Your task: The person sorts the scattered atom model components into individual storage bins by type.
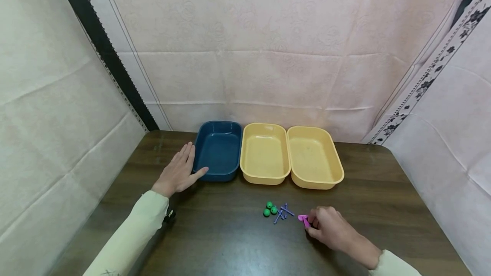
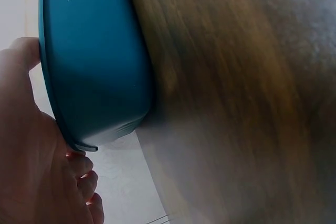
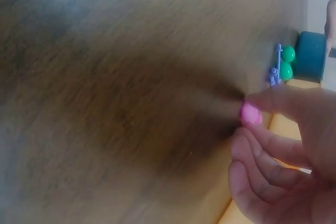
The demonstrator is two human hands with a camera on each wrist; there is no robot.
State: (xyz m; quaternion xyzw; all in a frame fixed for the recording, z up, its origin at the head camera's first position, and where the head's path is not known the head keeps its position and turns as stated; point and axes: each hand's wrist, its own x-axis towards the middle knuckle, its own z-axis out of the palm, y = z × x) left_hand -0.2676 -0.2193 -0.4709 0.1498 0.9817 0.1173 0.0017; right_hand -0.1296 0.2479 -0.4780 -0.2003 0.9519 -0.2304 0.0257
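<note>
Blue tub (image 1: 217,177) as marker. My left hand (image 1: 178,173) rests against its left side, fingers straight. Nearer me and to its right, my right hand (image 1: 330,227) pinches a pink piece (image 1: 303,217); green beads (image 1: 266,212) and purple sticks (image 1: 285,210) (some crossed) lie nearer the tub. Two yellow tubs (image 1: 265,152) stand right of it.

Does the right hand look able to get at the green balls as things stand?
Probably yes: the green balls lie uncovered nearby. The right hand pinches a pink piece, though, and purple sticks lie between, so it would likely go over them.
</note>
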